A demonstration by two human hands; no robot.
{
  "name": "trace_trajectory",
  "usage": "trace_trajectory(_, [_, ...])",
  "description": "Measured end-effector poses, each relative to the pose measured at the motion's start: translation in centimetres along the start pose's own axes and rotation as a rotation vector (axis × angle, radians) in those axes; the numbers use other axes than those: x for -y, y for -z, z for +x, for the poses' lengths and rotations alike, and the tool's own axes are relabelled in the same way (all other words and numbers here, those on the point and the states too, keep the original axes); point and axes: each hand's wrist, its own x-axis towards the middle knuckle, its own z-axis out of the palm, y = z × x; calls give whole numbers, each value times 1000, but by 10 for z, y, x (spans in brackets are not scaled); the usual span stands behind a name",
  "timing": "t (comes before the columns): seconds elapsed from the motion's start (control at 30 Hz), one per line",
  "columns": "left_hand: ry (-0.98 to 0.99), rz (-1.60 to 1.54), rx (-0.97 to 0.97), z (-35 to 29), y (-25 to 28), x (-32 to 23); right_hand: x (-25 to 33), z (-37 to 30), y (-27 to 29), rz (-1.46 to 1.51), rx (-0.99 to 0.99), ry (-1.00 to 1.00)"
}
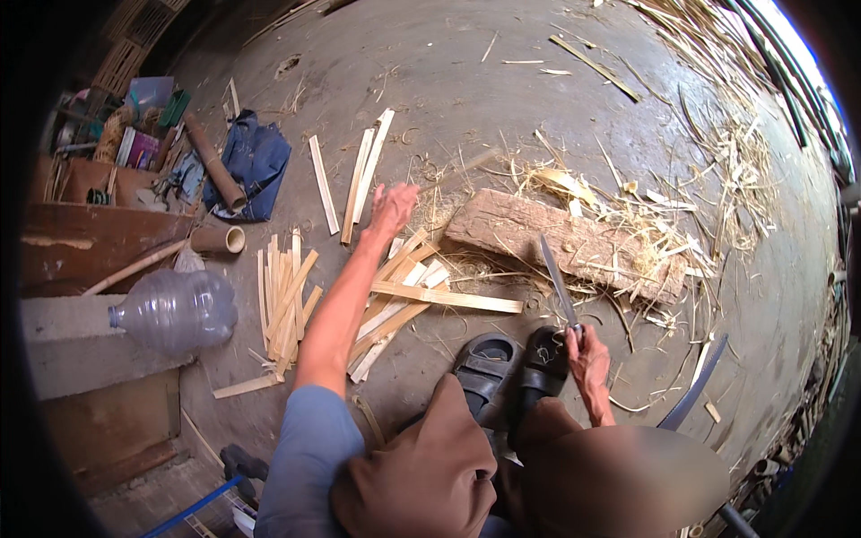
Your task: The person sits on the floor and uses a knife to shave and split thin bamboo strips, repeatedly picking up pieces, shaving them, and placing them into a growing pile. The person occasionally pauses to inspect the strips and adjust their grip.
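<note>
We see the left hand [393, 208], left of the upper centre of the frame, with a motion-blurred, pale, flat strip [462, 169] running rightward from its fingertips; we cannot tell whether the fingers grip it. At the lower right of centre, the right hand [588, 357] is closed around the handle of a long, narrow, grey metal knife [559, 285], blade pointing up the frame. Behind the blade we note a rough, brown, oblong block [511, 224], slanting across right of centre, its right part strewn with pale, curled shavings [659, 249]. Cream-coloured, flat wooden strips [448, 297] lie crosswise in a heap at the centre, near the left forearm. Below the block we find black, strapped sandals [487, 365]. At the left edge lies a clear, bluish, rounded plastic bottle [179, 309]; above it, a crumpled, dark-blue cloth [260, 166].
</note>
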Motion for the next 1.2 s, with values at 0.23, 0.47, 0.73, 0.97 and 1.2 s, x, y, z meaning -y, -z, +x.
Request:
trace_trajectory(0.23, [136,-1128,533,-39,98,-154,32,69,65,461,-99,180])
trace_trajectory(0.47, [204,-1309,804,-142,71,-255,101,110,75,1811,143,-101])
trace_trajectory(0.73, [348,-1045,676,-163,73,-281,136,57,70,1010,-412,402])
trace_trajectory(0.97, [417,-987,717,-161,70,-290,129,54,48,952,-345,440])
trace_trajectory(1.2, [347,-1079,645,-154,48,-291,100,83,64,1061,-241,168])
